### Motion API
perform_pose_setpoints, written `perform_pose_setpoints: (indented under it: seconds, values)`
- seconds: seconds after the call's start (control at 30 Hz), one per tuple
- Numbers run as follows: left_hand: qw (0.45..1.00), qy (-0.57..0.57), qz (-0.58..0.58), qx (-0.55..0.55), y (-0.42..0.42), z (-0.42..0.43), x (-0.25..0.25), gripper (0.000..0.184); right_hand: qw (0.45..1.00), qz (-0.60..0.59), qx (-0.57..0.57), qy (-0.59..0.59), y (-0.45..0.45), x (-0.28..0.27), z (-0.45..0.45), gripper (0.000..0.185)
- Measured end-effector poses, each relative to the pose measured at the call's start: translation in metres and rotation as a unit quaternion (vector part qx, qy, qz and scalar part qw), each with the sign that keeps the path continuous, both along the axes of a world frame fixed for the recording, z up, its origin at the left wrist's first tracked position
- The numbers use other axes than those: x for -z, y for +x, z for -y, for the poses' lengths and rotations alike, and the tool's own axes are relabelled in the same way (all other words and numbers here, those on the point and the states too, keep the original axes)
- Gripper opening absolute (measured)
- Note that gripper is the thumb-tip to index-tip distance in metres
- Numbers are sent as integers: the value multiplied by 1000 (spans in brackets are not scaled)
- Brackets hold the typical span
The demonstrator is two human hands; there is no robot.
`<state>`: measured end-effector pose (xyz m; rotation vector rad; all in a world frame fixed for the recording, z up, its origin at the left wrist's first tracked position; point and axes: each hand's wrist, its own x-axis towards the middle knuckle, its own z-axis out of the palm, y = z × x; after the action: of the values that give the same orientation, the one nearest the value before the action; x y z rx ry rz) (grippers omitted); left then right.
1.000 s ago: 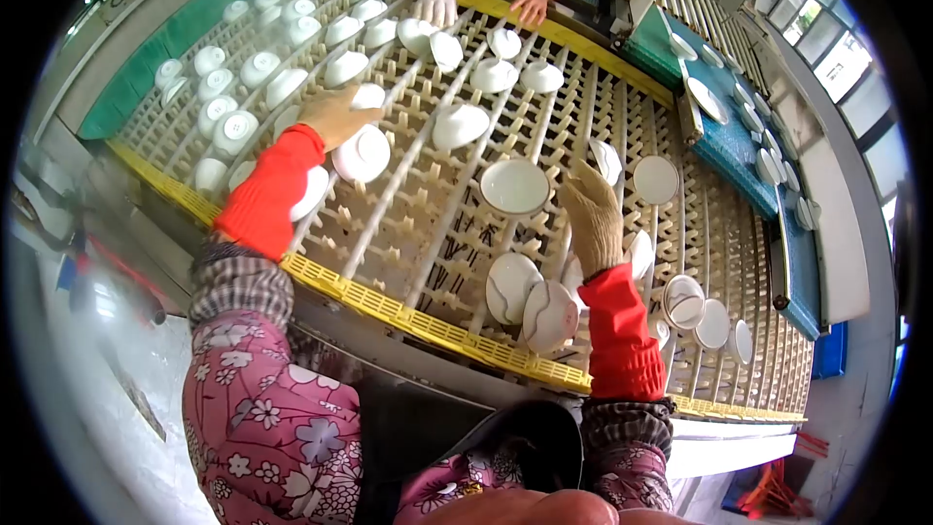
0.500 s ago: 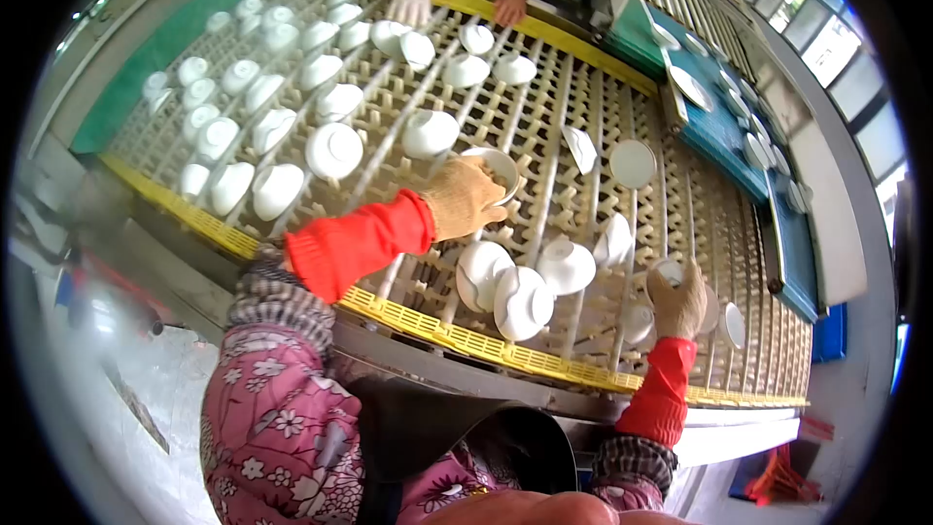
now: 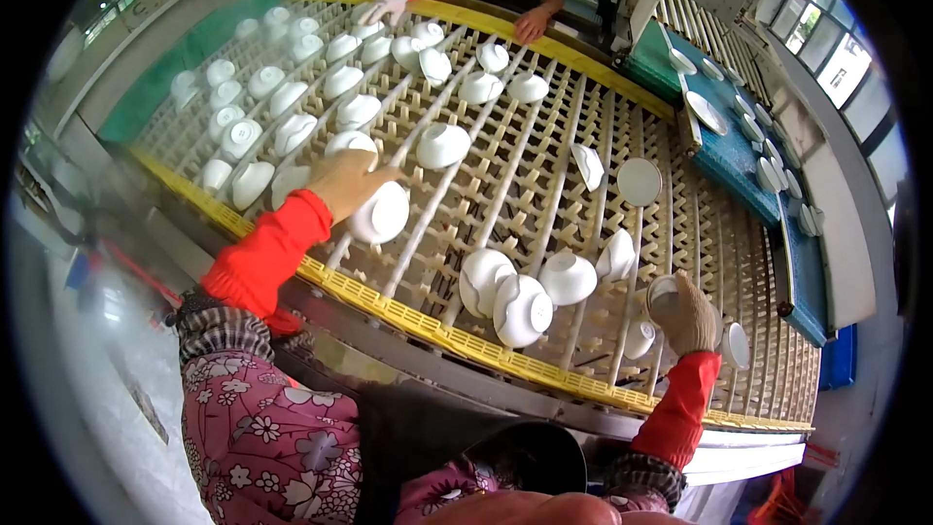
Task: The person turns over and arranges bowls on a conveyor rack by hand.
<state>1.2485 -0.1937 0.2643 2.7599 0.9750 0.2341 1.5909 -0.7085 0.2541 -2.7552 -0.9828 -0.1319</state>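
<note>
My left hand (image 3: pixel 342 183), in a tan glove, is curled at the upper left side of an upturned white bowl (image 3: pixel 380 213) and grips it; some fingers are hidden. Just beyond those fingers another white bowl (image 3: pixel 350 143) is partly covered. My right hand (image 3: pixel 692 316), also gloved, grips a bowl (image 3: pixel 663 297) by its side, with the inside facing me. A small white cup (image 3: pixel 639 339) lies beside it, and a bowl (image 3: pixel 737 346) leans to its right. Between my hands sit several white bowls, among them one with a wavy rim (image 3: pixel 523 311).
The slatted conveyor (image 3: pixel 544 185) has yellow edging (image 3: pixel 408 316) along my side. Many upturned bowls (image 3: pixel 240 137) cover its left part. Across it, a co-worker's gloved hand (image 3: pixel 385 8) is over the bowls and a bare hand (image 3: pixel 532 25) rests at the edge. Plates (image 3: pixel 707 113) lie on a blue belt (image 3: pixel 724 170).
My left hand has moved left with the bowl, which is now upturned beside the other bowls. My right hand stays at its bowl. The co-worker's gloved hand has shifted left.
</note>
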Motion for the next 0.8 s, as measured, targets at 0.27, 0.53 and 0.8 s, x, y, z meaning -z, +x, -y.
perform_pose_setpoints:
  seconds: [0.27, 0.53, 0.8]
  values:
    - [975, 88, 103, 178, 10, 86, -27, 59, 996, 9, -62, 56, 38, 0, -26, 28]
    - [893, 9, 161, 421, 53, 180, 10, 88, 933, 53, -249, 254, -45, -60, -194, 66]
    - [896, -436, -29, 74, 59, 188, -43, 69, 975, 172, -108, 88, 1, 7, -58, 51]
